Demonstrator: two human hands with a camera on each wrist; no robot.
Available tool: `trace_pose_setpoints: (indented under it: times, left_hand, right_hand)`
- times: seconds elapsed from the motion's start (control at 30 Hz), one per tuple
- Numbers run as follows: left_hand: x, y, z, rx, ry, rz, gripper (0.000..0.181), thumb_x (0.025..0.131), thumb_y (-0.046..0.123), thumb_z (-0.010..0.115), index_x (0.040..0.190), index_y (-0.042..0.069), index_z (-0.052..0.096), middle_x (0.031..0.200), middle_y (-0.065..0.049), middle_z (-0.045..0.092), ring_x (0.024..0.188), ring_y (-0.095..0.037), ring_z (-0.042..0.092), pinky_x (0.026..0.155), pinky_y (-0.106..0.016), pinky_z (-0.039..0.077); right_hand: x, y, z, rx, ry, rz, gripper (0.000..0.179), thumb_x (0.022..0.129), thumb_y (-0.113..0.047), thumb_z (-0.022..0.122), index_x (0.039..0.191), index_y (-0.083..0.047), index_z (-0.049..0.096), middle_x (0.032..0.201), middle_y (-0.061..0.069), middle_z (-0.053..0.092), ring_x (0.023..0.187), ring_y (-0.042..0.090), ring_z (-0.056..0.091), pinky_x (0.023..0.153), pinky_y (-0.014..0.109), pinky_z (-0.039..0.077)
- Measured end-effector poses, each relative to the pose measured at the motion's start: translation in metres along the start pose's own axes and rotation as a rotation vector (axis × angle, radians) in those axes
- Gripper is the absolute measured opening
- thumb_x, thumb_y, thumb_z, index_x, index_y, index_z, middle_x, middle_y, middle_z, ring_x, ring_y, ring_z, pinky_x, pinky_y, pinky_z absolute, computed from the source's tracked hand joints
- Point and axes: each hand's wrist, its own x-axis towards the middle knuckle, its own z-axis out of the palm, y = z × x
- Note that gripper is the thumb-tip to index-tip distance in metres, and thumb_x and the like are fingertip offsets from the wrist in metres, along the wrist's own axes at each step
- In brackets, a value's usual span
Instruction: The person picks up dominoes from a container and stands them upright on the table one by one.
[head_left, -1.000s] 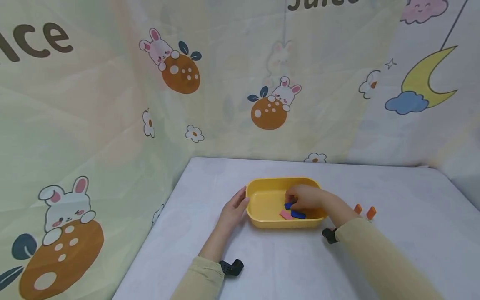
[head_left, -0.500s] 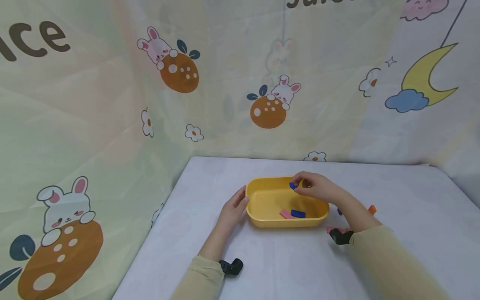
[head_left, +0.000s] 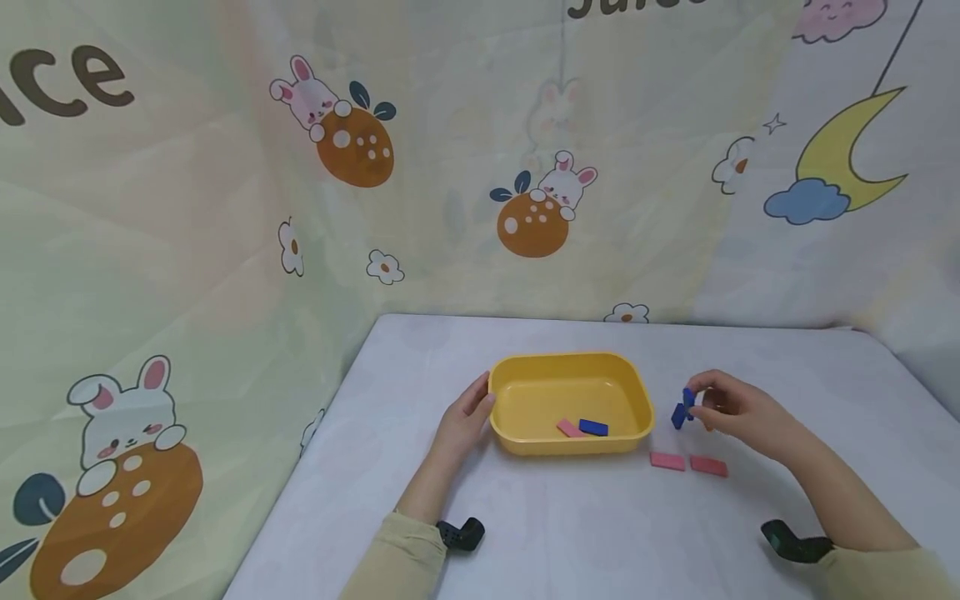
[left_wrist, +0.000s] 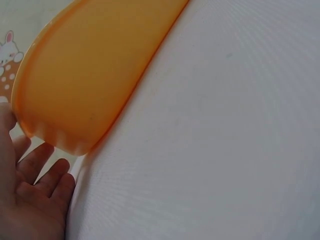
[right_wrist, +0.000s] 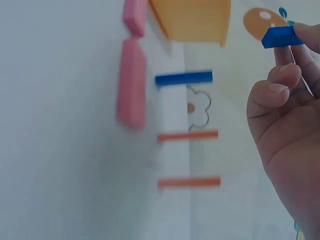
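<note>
My right hand (head_left: 746,412) pinches a small blue block (head_left: 688,403) between thumb and fingers, to the right of the yellow basin (head_left: 517,447). In the right wrist view the held block (right_wrist: 281,37) is raised at the fingertips. Just left of it a second blue block (head_left: 678,417) stands upright on the table. My left hand (head_left: 463,417) touches the basin's left end with extended fingers. Seen from the left wrist, those fingers (left_wrist: 37,162) lie along the outside of the end wall. Inside the basin rest a pink block (head_left: 569,428) and a blue one (head_left: 593,427).
Two pink blocks (head_left: 667,461) lie flat near the basin's front right corner. Two orange blocks (right_wrist: 188,135) stand upright past the standing blue one, mostly hidden by the hand in the head view. A white cloth (head_left: 555,525) covers the table; a printed curtain (head_left: 450,167) hangs behind.
My right hand has lifted a blue block out of the basin and carried it right, beside the standing blue one. The left hand stays at the basin's left end.
</note>
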Motion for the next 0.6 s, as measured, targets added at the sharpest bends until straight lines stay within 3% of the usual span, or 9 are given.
trace_pose_setpoints:
  times: [0.13,0.27,0.6]
  left_hand:
    - [0.0,0.002,0.0,0.001,-0.001,-0.009,0.047,0.1,0.041,0.056,0.146,0.038,0.046,0.148,0.006,0.052,0.142,-0.02,0.044,0.12,-0.045,0.033]
    - [-0.002,0.003,0.001,0.003,0.004,-0.014,0.047,0.099,0.043,0.056,0.145,0.04,0.047,0.147,0.007,0.053,0.141,-0.019,0.045,0.12,-0.045,0.035]
    - [-0.001,0.003,0.001,0.003,0.007,-0.042,0.045,0.098,0.044,0.058,0.142,0.044,0.048,0.146,0.012,0.053,0.141,-0.016,0.045,0.12,-0.043,0.035]
  right_hand:
    - [-0.025,0.022,-0.006,-0.025,0.052,-0.045,0.032,0.096,-0.02,0.065,0.123,-0.008,0.052,0.098,0.002,0.06,0.081,0.012,0.058,0.066,0.02,0.056]
    - [-0.046,0.043,-0.009,-0.022,0.087,-0.054,0.028,0.095,-0.015,0.065,0.12,-0.007,0.054,0.092,-0.001,0.059,0.077,0.009,0.055,0.058,0.02,0.049]
    - [-0.063,0.071,-0.005,-0.064,0.0,0.136,0.034,0.096,-0.025,0.066,0.124,-0.011,0.053,0.089,0.003,0.056,0.073,0.012,0.052,0.056,0.024,0.045]
